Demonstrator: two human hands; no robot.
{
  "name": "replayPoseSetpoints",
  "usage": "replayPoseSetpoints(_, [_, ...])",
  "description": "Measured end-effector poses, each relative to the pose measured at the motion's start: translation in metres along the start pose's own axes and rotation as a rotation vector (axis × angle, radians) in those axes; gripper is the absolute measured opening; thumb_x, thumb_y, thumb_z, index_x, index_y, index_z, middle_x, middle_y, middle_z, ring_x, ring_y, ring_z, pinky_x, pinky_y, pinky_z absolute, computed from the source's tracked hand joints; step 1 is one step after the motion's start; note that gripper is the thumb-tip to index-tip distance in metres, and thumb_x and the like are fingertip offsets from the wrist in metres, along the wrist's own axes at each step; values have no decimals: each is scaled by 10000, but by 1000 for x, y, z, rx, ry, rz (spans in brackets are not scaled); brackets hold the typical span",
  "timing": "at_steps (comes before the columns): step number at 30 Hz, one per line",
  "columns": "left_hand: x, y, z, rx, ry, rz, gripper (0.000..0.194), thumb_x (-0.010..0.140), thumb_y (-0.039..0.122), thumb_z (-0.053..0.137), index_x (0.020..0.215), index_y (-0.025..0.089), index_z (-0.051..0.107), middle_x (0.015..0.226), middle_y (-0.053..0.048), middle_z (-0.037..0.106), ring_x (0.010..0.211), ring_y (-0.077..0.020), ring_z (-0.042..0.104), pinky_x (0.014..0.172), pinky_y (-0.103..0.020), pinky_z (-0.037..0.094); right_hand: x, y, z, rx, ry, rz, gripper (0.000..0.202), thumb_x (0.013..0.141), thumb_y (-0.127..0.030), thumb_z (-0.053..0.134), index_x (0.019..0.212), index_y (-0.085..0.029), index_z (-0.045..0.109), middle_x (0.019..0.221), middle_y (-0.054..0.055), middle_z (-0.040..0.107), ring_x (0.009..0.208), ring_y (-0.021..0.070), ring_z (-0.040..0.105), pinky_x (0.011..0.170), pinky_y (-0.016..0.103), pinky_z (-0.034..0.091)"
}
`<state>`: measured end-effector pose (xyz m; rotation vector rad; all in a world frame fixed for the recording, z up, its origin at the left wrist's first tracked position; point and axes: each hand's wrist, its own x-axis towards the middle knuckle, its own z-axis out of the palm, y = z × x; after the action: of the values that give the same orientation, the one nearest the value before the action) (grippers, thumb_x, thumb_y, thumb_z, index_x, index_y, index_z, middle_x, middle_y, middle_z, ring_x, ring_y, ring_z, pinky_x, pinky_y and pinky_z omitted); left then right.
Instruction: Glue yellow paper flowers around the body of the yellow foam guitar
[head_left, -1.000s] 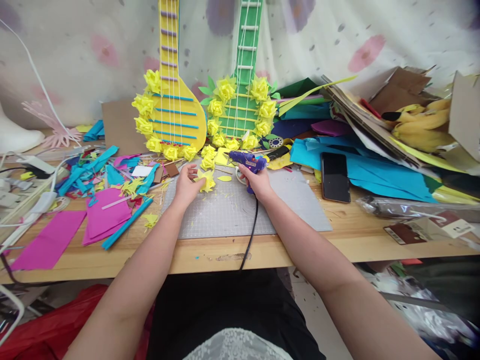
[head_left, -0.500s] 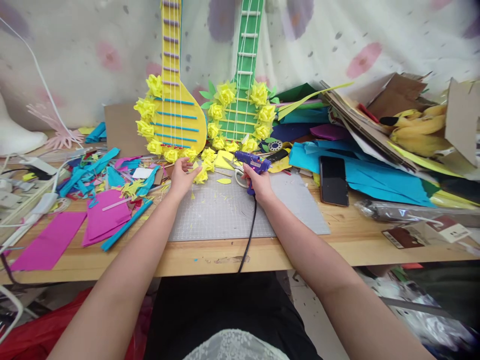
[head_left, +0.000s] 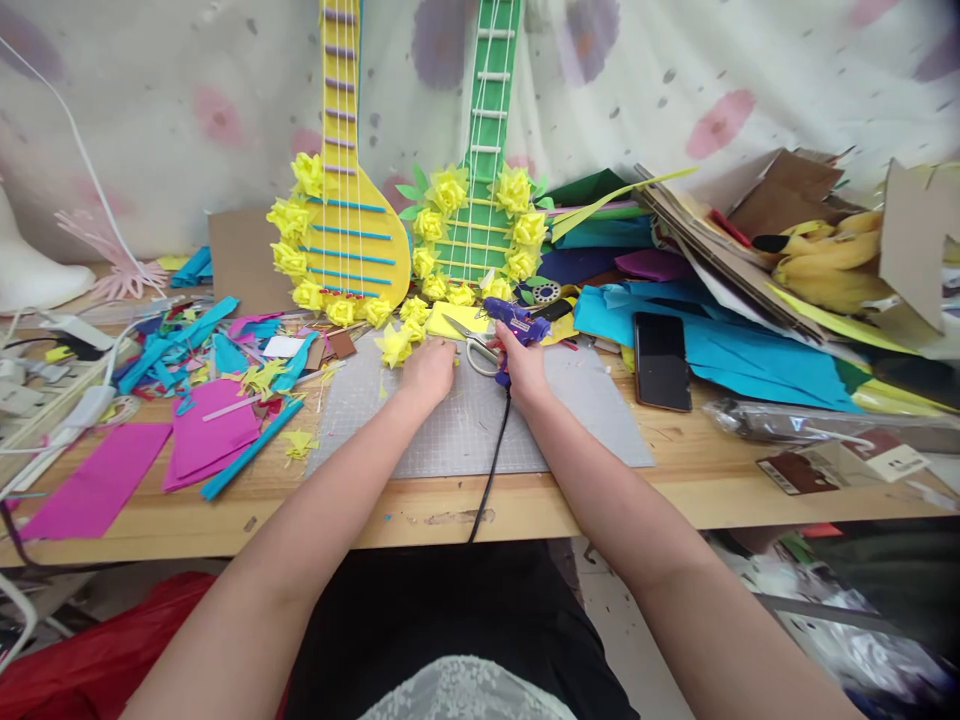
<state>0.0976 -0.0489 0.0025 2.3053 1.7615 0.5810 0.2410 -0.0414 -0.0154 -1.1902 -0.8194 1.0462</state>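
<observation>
My right hand (head_left: 523, 368) grips a purple hot glue gun (head_left: 519, 322), its black cord trailing down over the table edge. Scissors (head_left: 480, 352) lie beside the glue gun, partly behind my right fingers. On the grey cutting mat (head_left: 480, 435), my left hand (head_left: 429, 374) is closed with its fingertips down; what it pinches is hidden. Just behind it are loose yellow paper flowers (head_left: 397, 343) and a yellow paper sheet (head_left: 454, 318). A yellow paper guitar (head_left: 360, 240) and a green paper guitar (head_left: 474, 240), both trimmed with yellow flowers, lean at the back.
Blue and pink paper scraps (head_left: 214, 345) cover the left side, near magenta sheets (head_left: 214, 430). A phone (head_left: 661, 360) lies at the right on blue paper (head_left: 750, 345). Stacked cardboard (head_left: 720, 250) leans behind it. A power strip (head_left: 52, 430) with cables sits far left.
My left hand has moved right and closed over the spot where a loose yellow petal lay. A yellow scrap now lies left of the mat. My right hand still holds the glue gun.
</observation>
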Motion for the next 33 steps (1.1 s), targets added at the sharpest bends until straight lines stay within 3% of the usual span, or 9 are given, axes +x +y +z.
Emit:
replayPoseSetpoints(5, [0,-4,12,-56,59,-93,181,791,157,591,950,180,674,1022,-122,656,1053,-301,551,880,-423,437,1,0,0,-18,17,-6,351,655,-501,687,665,-174,561,540,-20,566,401,59,382,374,214,319])
replayPoseSetpoints(13, [-4,-12,22,-328,181,-234,395,710,100,674,1093,159,603,1022,-84,630,903,-196,602,845,-327,463,-2,-2,1,-20,8,-5,351,642,-497,687,667,-172,558,578,-12,591,407,52,378,369,206,295])
replayPoseSetpoints(20, [-4,-17,25,-477,236,-216,255,724,80,634,957,181,648,811,-27,660,763,-169,605,767,-317,471,0,1,1,-43,6,-3,339,648,-485,681,651,-166,566,574,-9,584,400,49,374,360,205,282])
replayPoseSetpoints(26, [-4,-19,22,-434,287,-225,206,743,126,635,924,194,703,869,-58,712,866,-219,636,805,-361,477,1,2,0,-53,0,-11,335,657,-487,673,649,-168,570,571,-7,580,405,55,381,370,207,305])
replayPoseSetpoints(33, [-7,-19,21,-462,282,-251,249,767,116,595,960,214,716,933,-55,731,847,-213,667,827,-370,496,1,-5,-4,-158,-65,-40,345,670,-507,662,651,-175,572,576,-4,573,416,58,387,387,215,327])
